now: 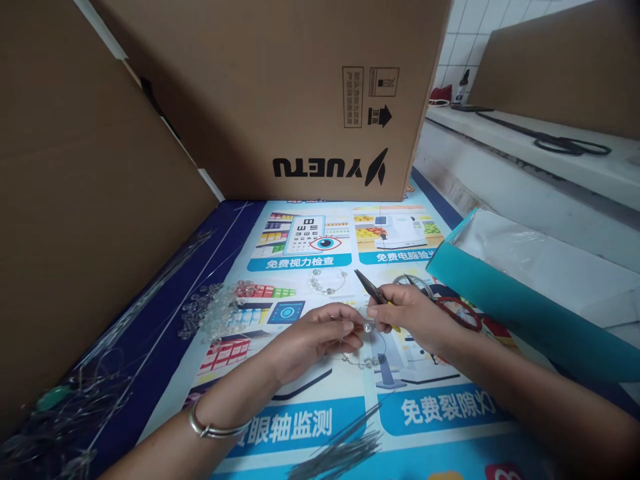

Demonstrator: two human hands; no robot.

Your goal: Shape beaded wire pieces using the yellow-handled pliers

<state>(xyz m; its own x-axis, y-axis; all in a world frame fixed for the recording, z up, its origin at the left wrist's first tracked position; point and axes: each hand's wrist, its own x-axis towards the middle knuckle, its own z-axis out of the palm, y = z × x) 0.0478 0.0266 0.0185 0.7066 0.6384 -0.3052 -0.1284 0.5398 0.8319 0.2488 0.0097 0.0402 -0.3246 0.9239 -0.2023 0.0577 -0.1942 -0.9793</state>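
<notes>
From my remote seat I saw the left hand with its fingers pinched together on a beaded wire loop, close to a clear bead. The loop hung below those fingertips, over the printed surface. The right hand had its fingers wrapped around pliers, whose dark tip pointed up and away, above the left fingertips. A second beaded loop lay just beyond the left fingers. To their left I saw a pile of clear beads; nearer me lay a bundle of cut wires. The teal box stood right of the right fingers.
</notes>
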